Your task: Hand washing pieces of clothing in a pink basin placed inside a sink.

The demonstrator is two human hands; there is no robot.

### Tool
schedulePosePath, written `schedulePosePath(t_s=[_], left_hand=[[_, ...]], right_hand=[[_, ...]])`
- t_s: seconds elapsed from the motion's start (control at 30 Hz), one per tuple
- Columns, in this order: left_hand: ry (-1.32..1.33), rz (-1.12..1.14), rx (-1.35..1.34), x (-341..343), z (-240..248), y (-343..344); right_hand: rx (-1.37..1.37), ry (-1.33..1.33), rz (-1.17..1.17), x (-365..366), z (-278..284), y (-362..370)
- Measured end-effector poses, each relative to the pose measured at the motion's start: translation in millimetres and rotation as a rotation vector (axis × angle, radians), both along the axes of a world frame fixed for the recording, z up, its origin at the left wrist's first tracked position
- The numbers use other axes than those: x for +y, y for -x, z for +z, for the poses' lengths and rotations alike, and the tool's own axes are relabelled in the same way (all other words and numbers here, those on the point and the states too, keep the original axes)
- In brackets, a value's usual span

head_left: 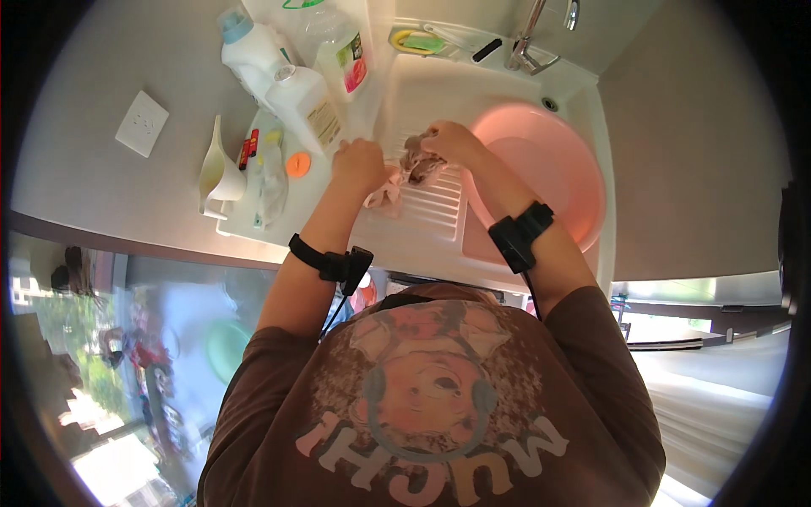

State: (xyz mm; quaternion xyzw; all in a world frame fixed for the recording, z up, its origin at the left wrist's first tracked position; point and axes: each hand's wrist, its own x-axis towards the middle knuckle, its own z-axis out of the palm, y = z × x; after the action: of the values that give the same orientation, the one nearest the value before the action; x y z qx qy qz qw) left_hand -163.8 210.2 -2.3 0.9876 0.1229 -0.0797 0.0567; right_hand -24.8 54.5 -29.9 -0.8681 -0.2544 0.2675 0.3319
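Note:
Over the ribbed washboard (432,213) of a white sink, both my hands are closed on wet-looking fabric. My left hand (361,165) grips a crumpled pale pink cloth (386,194), which hangs below the fist. Bunched against the fingers of my right hand (453,142) is a grey-brown cloth (419,162). The two colours meet between the hands; I cannot tell whether they belong to one piece. A round pink basin (545,148) sits right of the washboard, partly behind my right forearm.
Left of the sink stand a white jug with a blue cap (253,51), a white bottle (304,106) and a clear bottle (342,59). Nearer lie a white scoop (221,177) and an orange lid (297,165). A tap (525,51) and brush (465,46) are at the back.

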Motion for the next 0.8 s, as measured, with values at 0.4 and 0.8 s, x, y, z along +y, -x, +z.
schedulePosePath(t_s=[0.4, 0.8], left_hand=[[0.703, -0.342, -0.528, -85, 26, -90], [1.416, -0.440, -0.196, -189, 37, -146]], right_hand=[[0.120, -0.436, -0.570, -157, 60, -10], [-0.299, -0.352, -0.519, -245, 11, 12]])
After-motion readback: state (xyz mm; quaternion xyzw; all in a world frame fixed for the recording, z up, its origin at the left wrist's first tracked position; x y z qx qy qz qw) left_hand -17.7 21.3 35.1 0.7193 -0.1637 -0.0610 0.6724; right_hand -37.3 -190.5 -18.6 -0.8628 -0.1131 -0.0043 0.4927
